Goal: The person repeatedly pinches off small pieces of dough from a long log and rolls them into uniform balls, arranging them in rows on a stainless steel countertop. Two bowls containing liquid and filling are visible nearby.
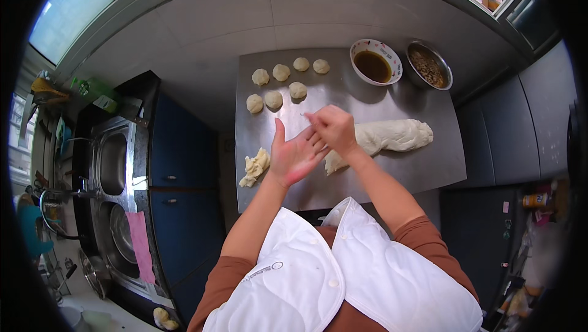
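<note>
My left hand (296, 157) is held palm up over the steel table, fingers spread and holding nothing. Curled over its fingertips is my right hand (334, 129), touching them; whether a scrap of dough sits in its fingers is too small to tell. A thick log of dough (395, 136) lies to the right, partly behind my right wrist. Left of my left hand sits a torn, rough lump of yellowish dough (255, 166). Several round dough balls (274, 99) stand in two loose rows at the table's far left.
A patterned bowl of brown liquid (394, 63) and a metal bowl of brown crumbly filling (446, 77) stand at the back right of the steel table (432, 173). On the left are a double sink (131, 157), a cleaver (138, 119) and a pink cloth (141, 249).
</note>
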### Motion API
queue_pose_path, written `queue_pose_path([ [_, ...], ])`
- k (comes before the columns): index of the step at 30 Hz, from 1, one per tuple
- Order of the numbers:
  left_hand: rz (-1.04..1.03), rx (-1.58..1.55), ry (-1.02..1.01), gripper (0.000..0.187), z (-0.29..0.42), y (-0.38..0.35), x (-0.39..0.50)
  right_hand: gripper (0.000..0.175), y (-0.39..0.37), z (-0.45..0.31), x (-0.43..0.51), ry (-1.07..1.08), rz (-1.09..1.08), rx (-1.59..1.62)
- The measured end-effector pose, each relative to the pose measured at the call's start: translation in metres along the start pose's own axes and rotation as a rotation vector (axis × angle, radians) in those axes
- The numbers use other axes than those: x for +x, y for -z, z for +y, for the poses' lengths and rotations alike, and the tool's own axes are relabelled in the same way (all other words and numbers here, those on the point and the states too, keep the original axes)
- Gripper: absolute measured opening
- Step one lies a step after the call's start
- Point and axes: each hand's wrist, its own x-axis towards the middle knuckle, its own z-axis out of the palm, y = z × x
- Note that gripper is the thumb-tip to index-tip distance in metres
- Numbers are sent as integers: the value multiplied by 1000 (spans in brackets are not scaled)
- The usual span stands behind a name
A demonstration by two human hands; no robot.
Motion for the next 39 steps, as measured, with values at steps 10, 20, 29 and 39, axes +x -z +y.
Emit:
queue_pose_path([
  [10, 472, 71, -236, 61, 12, 35, 23, 40, -16, -32, -25, 245, -450, -106],
  [20, 368, 179, -303, 72, 1, 29, 22, 31, -13, -32, -23, 354, -264, -204],
  [29, 452, 239, -90, 71, 10, 24, -5, 29, -15, 43, 15, -832, -194, 366],
  [39, 526, 533, -163, 35, 15, 48, -10, 60, -2, 75, 59, -42, -391, -581],
])
